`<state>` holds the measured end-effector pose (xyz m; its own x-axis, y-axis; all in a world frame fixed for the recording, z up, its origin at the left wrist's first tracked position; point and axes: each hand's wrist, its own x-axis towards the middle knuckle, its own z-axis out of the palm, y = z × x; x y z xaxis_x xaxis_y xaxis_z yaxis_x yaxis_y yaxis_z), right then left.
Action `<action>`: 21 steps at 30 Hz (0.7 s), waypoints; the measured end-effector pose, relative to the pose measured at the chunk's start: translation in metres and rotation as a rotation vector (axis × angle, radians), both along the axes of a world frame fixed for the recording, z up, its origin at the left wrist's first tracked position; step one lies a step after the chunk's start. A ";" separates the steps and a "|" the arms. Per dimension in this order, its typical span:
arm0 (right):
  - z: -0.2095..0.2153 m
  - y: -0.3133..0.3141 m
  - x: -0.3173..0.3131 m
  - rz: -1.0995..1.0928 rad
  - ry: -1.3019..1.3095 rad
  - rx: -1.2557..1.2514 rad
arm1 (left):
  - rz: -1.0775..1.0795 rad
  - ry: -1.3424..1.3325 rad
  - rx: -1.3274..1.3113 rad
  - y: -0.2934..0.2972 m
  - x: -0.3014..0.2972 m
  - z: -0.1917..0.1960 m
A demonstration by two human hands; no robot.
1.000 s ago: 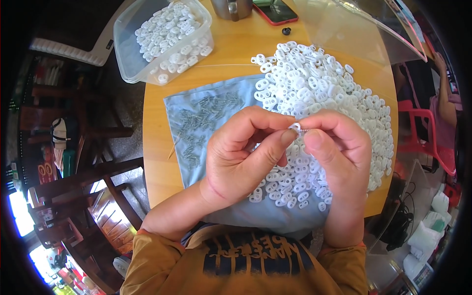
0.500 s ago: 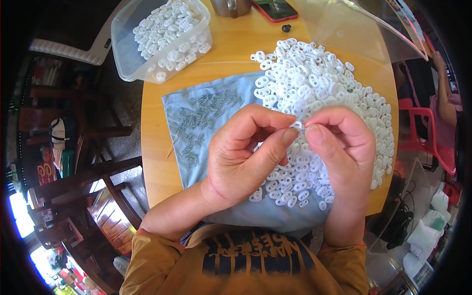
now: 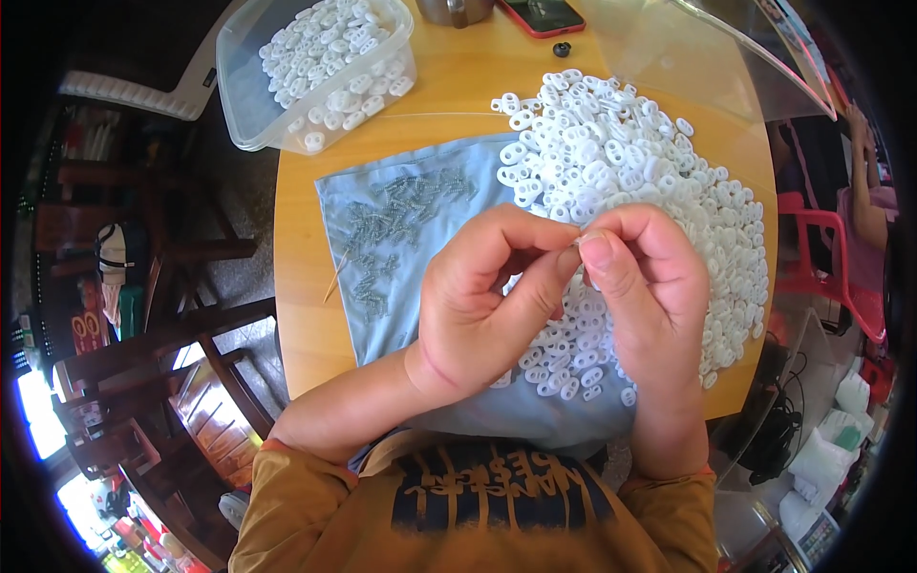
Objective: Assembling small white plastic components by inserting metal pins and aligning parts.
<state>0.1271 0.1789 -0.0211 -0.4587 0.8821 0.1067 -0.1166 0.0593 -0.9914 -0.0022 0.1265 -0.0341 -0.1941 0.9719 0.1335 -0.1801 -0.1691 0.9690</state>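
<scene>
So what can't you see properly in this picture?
- Head view: whatever the left hand and right hand pinch between them is hidden by the fingertips.
- Head view: the small grey bits on the blue cloth are too small to tell.
- Head view: the metal cup and red phone are cut off by the top edge.

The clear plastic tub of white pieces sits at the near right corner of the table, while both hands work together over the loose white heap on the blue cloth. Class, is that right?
Not quite. The head view shows the clear plastic tub at the far left corner of the table, not the near right. The rest holds: the left hand and right hand meet fingertip to fingertip over the loose white heap on the blue cloth.
</scene>
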 end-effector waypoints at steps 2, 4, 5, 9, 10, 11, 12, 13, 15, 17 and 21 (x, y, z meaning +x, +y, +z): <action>0.000 0.001 0.001 -0.003 0.012 -0.013 | -0.022 -0.137 -0.092 0.000 0.001 0.002; 0.002 0.001 0.000 -0.014 0.023 -0.057 | -0.045 -0.239 -0.115 0.002 -0.001 0.000; 0.003 0.001 0.001 -0.015 0.022 -0.056 | -0.046 -0.240 -0.115 0.002 -0.002 0.000; 0.005 0.002 0.003 -0.038 0.142 -0.194 | -0.026 -0.282 -0.105 0.005 -0.005 -0.002; 0.006 0.003 0.003 -0.072 0.151 -0.176 | -0.025 -0.311 -0.108 0.005 -0.005 -0.002; 0.007 0.004 0.005 -0.074 0.151 -0.175 | -0.027 -0.311 -0.107 0.006 -0.005 -0.001; 0.007 0.005 0.007 -0.076 0.154 -0.206 | -0.008 -0.322 -0.110 0.006 -0.005 -0.001; 0.007 0.006 0.009 -0.079 0.158 -0.237 | 0.011 -0.333 -0.112 0.006 -0.005 -0.001; 0.006 0.008 0.012 -0.049 0.191 -0.271 | 0.001 -0.345 -0.108 0.006 -0.005 -0.002; 0.003 0.009 0.012 -0.021 0.223 -0.305 | -0.011 -0.357 -0.104 0.006 -0.005 -0.002; 0.003 0.008 0.008 -0.065 0.263 -0.263 | -0.026 -0.397 -0.130 0.007 -0.006 0.002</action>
